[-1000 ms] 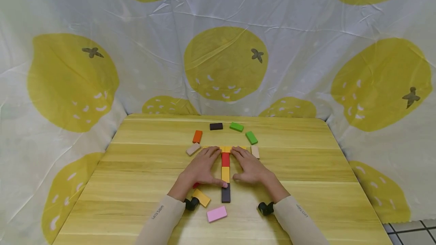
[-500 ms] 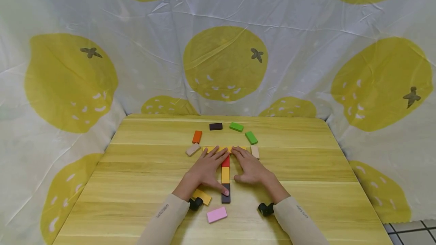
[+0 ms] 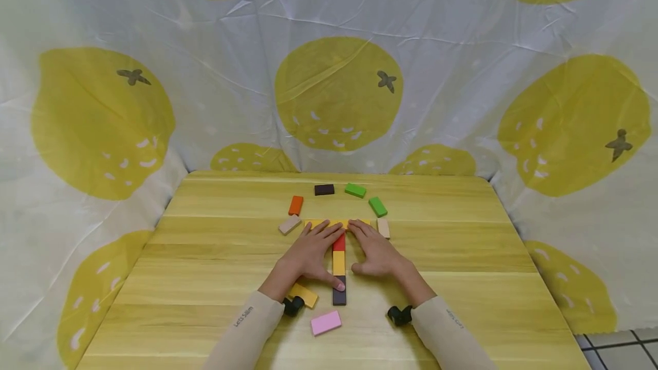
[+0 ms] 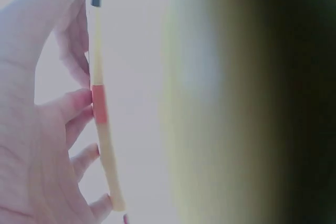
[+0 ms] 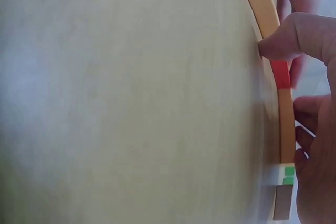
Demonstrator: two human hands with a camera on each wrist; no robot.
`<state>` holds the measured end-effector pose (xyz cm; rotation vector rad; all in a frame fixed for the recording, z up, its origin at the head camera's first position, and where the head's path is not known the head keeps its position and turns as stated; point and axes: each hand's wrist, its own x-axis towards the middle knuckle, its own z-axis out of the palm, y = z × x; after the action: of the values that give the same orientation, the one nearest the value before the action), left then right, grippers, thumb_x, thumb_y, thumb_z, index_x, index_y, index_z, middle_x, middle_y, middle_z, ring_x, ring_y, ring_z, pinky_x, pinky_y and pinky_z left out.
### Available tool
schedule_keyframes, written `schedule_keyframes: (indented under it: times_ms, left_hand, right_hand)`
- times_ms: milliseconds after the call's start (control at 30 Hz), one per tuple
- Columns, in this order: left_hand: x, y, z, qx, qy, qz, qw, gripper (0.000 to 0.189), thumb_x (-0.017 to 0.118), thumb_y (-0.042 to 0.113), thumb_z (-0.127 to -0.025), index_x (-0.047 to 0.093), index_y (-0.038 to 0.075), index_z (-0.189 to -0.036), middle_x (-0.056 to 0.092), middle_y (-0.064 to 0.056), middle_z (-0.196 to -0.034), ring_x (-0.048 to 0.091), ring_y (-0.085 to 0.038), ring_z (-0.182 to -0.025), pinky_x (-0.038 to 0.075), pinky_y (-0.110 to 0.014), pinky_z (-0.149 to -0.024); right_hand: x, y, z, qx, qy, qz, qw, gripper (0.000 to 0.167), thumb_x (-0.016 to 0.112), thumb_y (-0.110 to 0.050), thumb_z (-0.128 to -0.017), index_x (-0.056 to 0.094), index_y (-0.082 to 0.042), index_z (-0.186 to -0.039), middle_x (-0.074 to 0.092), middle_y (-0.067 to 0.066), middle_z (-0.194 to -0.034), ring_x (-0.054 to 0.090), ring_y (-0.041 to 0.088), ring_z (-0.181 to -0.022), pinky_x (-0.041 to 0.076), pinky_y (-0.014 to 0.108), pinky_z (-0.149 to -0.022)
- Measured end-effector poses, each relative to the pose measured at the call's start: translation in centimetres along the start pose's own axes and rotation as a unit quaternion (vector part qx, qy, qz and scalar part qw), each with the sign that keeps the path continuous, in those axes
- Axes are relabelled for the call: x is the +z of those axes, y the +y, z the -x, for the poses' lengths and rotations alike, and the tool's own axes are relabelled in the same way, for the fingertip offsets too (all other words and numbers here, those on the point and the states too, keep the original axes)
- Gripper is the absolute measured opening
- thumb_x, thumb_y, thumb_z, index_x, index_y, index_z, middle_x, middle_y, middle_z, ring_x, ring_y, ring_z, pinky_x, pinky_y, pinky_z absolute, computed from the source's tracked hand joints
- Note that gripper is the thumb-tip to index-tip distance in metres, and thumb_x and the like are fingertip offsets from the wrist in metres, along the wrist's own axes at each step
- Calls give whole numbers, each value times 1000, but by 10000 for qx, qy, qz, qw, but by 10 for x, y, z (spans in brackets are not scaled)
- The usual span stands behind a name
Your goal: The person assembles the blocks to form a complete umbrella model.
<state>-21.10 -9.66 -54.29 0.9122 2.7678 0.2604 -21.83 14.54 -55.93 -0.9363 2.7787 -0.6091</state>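
Flat toy blocks form a T on the table. Its crossbar is a row of yellow-orange blocks (image 5: pixel 286 129); a red block (image 3: pixel 338 242), a yellow block (image 3: pixel 338 263) and a black block (image 3: pixel 339 298) make the stem. My left hand (image 3: pixel 310 254) spreads its fingers along the crossbar's left half and the top of the stem, its thumb resting on the black block. My right hand (image 3: pixel 379 254) has its fingertips at the crossbar's right half, thumb apart from the stem in the head view. Neither hand grips a block. Fingers cover parts of the crossbar.
Loose blocks lie around the T: beige (image 3: pixel 290 225), orange (image 3: pixel 295 205), black (image 3: pixel 324 189), two green (image 3: pixel 355 190), and another beige (image 3: pixel 383 228) by my right fingers. Nearer are a yellow block (image 3: pixel 304 296), partly behind my left wrist, and a pink block (image 3: pixel 326 323).
My left hand has shifted right, its fingers now spread over the crossbar and its thumb moved from the yellow stem block down to the black one. My right hand has stayed nearly still.
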Motion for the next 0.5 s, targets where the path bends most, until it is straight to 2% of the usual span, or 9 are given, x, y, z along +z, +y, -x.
schedule_keyframes:
  times_ms: [167, 267, 500]
  left_hand:
    - [-1, 0, 1, -28, -3, 12, 10000, 137, 65, 97, -59, 20, 26, -167, 17, 8, -173, 12, -28, -162, 11, -63, -128]
    - [1, 0, 1, -46, -2, 72, 10000, 137, 64, 98, -58, 21, 27, -167, 17, 8, -173, 12, -27, -162, 11, -63, -128]
    - [-1, 2, 1, -28, -7, 235, 9997, 137, 67, 96, -58, 23, 26, -166, 20, 7, -173, 12, -27, -162, 10, -63, -128]
  right_hand:
    - [-2, 1, 2, 76, 56, -350, 9993, 99, 74, -30, -81, 25, -10, -164, 23, 7, -171, 24, 27, -158, 31, 50, -125]
    - [-5, 4, 3, 219, 179, -545, 9981, 92, 71, -23, -86, 25, -13, -165, 23, 6, -172, 23, 25, -159, 30, 49, -126]
    - [-13, 18, 14, 722, 1063, -699, 9892, 68, 64, -14, -92, 42, -6, -156, 42, 13, -161, 39, 32, -151, 37, 51, -121]
